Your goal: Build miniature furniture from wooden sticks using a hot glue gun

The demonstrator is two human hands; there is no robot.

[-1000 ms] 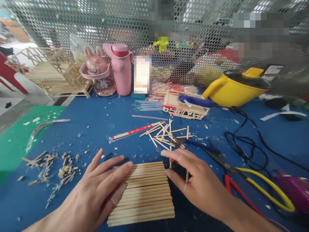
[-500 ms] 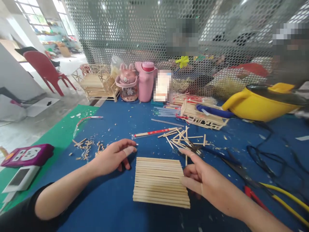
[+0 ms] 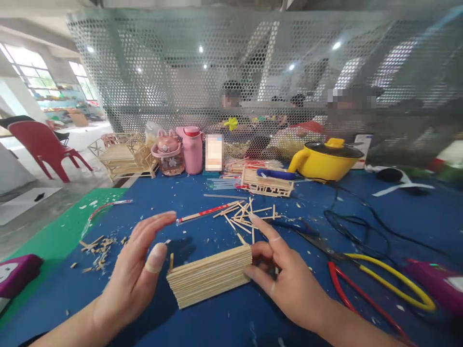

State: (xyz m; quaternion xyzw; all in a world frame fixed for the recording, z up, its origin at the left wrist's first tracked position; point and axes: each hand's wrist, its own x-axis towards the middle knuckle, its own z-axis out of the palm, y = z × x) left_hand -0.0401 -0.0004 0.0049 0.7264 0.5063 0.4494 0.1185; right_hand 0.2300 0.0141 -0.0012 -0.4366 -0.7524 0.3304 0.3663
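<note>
so the stick panel (image 3: 210,275) is being tipped up over the desk (image 3: 217,332), not lying flat anymore, and stubs (image 3: 171,261) behind it are being exposed; its right end's being pinched by the right hand (image 3: 289,274), left hand (image 3: 128,274) is being held open, empty, nearby

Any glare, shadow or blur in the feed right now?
Head view: pale glass windows at far left look washed out, white ceiling lights glare through the grey perforated metal screen; head view: dark shadows lie on the blue tabletop behind and left of the tan wooden-stick panel; head view: bare left hand and bare right hand look fairly sharp, far right edge blurrier.
</note>
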